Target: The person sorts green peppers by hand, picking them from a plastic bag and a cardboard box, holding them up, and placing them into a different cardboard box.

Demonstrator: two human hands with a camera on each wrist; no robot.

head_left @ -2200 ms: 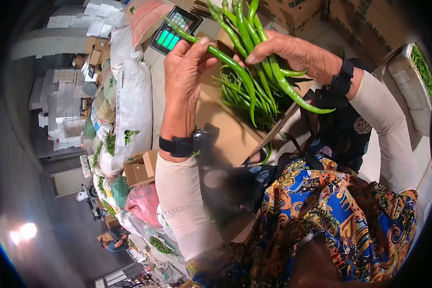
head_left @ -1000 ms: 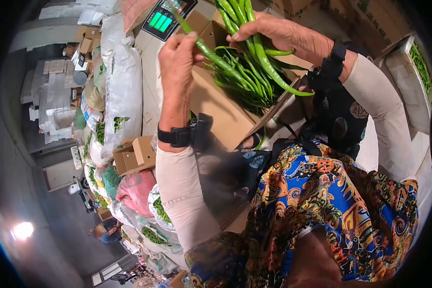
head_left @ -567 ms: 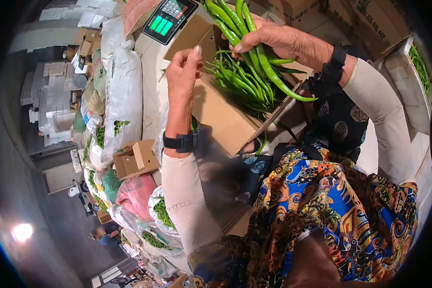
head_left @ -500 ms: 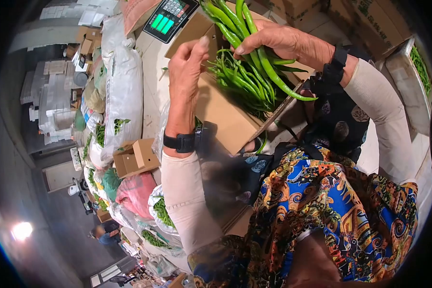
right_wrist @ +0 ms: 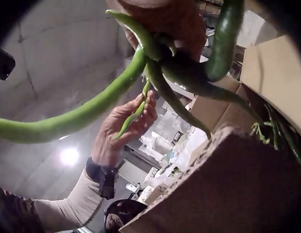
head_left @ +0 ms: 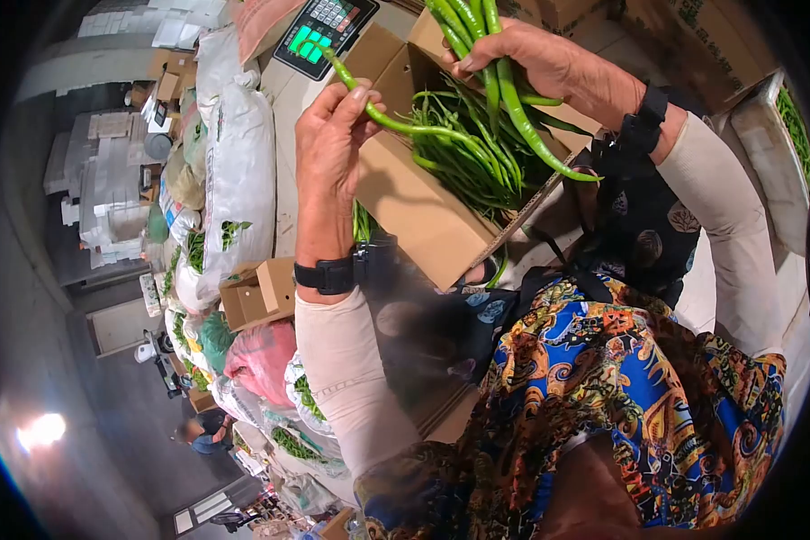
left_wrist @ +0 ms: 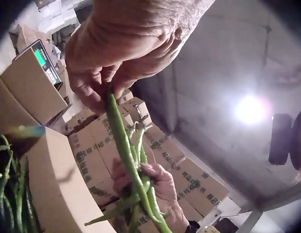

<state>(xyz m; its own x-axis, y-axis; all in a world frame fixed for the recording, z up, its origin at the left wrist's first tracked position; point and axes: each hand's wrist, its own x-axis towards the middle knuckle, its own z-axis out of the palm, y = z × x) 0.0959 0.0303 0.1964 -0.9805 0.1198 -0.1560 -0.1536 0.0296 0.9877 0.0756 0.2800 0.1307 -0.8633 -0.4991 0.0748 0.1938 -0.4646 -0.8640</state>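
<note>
My left hand [head_left: 328, 144] pinches one long green chili pepper [head_left: 414, 129] near its stem end, and the pepper slants down to the right across the carton's opening. In the left wrist view this chili pepper [left_wrist: 122, 138] hangs from the thumb and fingertips. My right hand [head_left: 553, 70] grips a bunch of green chili peppers [head_left: 517, 106] above the carton's far side, with tips spreading out below the palm. Under both hands stands an open cardboard carton [head_left: 423, 220], partly filled with more green chili peppers [head_left: 459, 153].
A digital scale display [head_left: 326, 34] with lit green digits lies beyond the carton. White sacks [head_left: 243, 171], a pink sack [head_left: 265, 353] and a small open box [head_left: 259, 295] line the left. Stacked cartons [head_left: 684, 40] stand at upper right, near a white crate [head_left: 765, 166] of peppers.
The pepper first held in my left hand left it, the fingers showed nothing half a second ago, and now they pinch another one. My right hand keeps its bunch.
</note>
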